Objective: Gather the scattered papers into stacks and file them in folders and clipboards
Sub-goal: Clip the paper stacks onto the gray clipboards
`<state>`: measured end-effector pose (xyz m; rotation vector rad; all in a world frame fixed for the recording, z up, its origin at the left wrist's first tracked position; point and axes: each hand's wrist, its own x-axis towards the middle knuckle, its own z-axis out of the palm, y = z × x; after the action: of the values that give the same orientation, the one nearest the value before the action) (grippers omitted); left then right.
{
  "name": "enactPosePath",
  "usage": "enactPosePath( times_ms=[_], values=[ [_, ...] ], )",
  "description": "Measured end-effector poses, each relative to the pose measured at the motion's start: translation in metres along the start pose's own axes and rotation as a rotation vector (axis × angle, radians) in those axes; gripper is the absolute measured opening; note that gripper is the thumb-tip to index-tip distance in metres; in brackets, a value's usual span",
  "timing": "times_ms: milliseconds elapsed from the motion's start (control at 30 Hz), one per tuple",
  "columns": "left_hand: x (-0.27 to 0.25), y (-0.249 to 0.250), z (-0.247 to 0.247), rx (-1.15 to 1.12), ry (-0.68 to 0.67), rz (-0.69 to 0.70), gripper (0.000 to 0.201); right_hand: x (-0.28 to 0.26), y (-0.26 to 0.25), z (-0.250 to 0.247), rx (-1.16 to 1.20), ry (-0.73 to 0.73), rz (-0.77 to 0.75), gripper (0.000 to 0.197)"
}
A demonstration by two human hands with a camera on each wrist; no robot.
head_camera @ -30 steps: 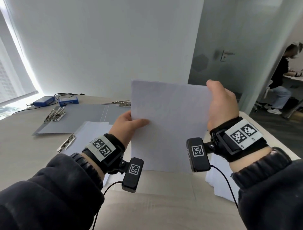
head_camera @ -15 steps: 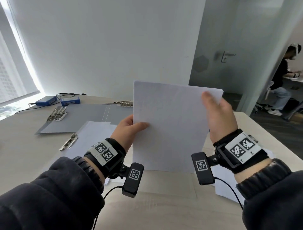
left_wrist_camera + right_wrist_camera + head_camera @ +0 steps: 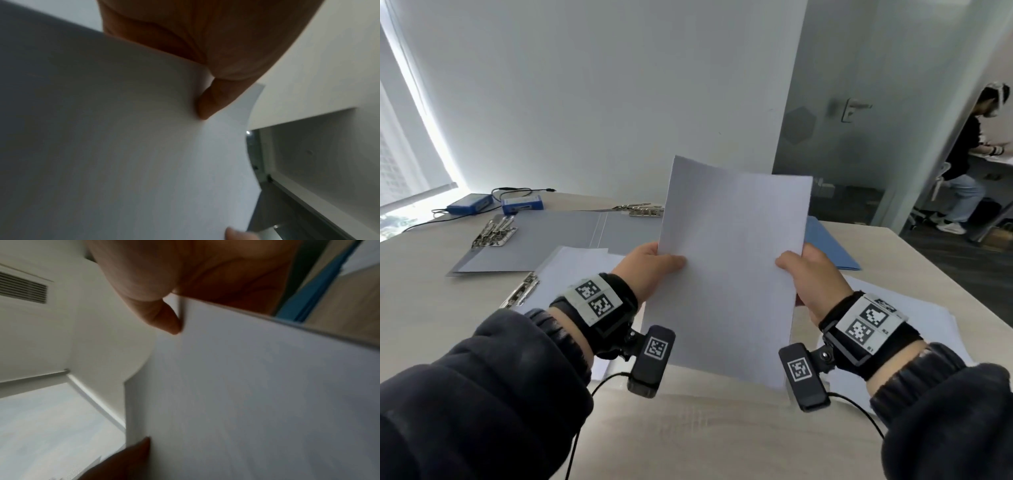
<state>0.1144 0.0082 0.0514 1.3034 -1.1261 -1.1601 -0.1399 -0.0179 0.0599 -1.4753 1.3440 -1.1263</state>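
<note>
Office room: white wall, window with blind at far left, glass door at right. Pale wood surface [image 3: 421,308] carries the work.

Left to right, head view: 2 blue devices [image 3: 469,204] with cables at the far left corner; an open grey folder [image 3: 544,240] with a metal clip mechanism [image 3: 494,233]; nearer, a clipboard [image 3: 521,291] with white sheets under its clip. Left hand [image 3: 650,270] grips the left edge of the paper stack [image 3: 729,267], thumb on the front face. The stack is held upright in the air above the surface, slightly tilted. Right hand [image 3: 806,277] grips the right edge, thumb also in front. Behind the stack, a blue folder [image 3: 828,246]; under the right wrist, loose white sheets [image 3: 914,311] lie on the surface.

Step in hand, as judged: squaring a gathered stack between both grips. Next move likely calls for tapping the bottom edge on the surface to align the sheets, then laying the stack into a folder or under a clip, keeping both grips firm so the sheets do not fan.

View differences: the left wrist view shows the thumb pressed flat on the paper and the sheet bowing; the right wrist view shows the stack's edge thickness, so more than 1 sheet, plus the blue folder edge. Only the head view shows the surface layout.
</note>
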Motion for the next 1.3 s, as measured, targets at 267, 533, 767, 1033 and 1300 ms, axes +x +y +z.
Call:
enactPosePath(
  times_ms=[267, 533, 767, 1033, 1300],
  values=[
    [0.003, -0.044, -0.02, 0.375, -0.123, -0.476, 0.015, 0.013, 0.056, 0.012, -0.316, -0.261, 0.382, 0.019],
    [0.016, -0.051, -0.028, 0.499, -0.053, -0.485, 0.016, 0.029, 0.073, 0.019, -0.362, -0.241, 0.419, 0.008],
    [0.026, -0.044, -0.026, 0.471, -0.053, -0.485, 0.024, 0.045, 0.082, 0.019, -0.368, -0.193, 0.451, 0.011],
    [0.033, -0.039, -0.023, 0.513, -0.041, -0.473, 0.02, 0.055, 0.077, 0.022, -0.427, -0.194, 0.459, 0.026],
    [0.042, -0.037, -0.022, 0.529, 0.021, -0.434, 0.017, 0.062, 0.084, 0.022, -0.396, -0.152, 0.454, 0.049]
  ],
)
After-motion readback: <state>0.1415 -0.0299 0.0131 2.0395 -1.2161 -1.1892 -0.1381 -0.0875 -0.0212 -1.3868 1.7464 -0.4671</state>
